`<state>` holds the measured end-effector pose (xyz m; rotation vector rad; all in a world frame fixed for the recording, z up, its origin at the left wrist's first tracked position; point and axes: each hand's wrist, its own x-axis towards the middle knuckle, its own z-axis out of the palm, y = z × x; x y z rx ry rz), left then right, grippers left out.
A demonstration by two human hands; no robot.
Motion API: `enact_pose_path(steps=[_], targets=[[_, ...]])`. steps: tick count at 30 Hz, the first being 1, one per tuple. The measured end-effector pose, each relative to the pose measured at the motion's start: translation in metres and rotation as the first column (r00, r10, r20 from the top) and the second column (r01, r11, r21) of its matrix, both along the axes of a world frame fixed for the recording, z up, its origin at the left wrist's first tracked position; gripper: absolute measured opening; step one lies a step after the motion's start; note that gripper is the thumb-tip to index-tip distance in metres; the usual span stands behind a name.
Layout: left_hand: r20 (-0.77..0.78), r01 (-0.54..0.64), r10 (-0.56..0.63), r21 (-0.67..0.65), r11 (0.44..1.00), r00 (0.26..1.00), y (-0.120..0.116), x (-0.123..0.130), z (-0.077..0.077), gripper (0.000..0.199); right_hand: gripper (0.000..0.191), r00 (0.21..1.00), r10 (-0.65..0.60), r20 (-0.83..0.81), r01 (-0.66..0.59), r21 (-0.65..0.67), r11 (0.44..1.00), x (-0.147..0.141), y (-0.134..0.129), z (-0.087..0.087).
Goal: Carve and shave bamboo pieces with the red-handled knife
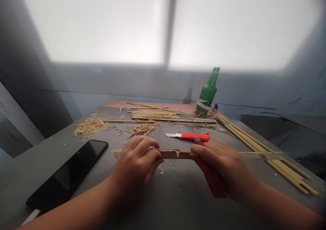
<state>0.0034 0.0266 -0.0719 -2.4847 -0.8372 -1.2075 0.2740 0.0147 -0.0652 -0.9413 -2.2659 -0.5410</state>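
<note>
A split bamboo strip lies crosswise in front of me, its pale inner side and a joint near the middle showing. My left hand is closed around it, left of the joint. My right hand is closed on a red-handled tool with a metal collar, and its fingers also touch the strip right of the joint. The tool's thin tip points away from me; its exact kind is unclear. Just beyond my hands lies a red utility knife, its blade out to the left.
A phone lies at left. Piles of shavings and loose bamboo sticks are farther back. A green bottle stands at the back right. More long sticks run along the right edge of the table.
</note>
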Motion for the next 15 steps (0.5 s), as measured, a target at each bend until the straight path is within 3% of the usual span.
enact_pose_path(steps=[6,15], targets=[[0.024,-0.083,0.082,0.061,0.995,0.996,-0.0002,0.0002,0.0004,0.017,0.02,0.999,-0.039,0.019,0.039,-0.014,0.999,-0.0036,-0.0049,0.0021],[0.094,-0.084,0.073,0.113,0.99,0.993,0.0075,-0.008,0.0062,0.014,0.019,0.998,-0.053,-0.041,0.054,0.015,0.998,0.0007,-0.0002,0.0078]])
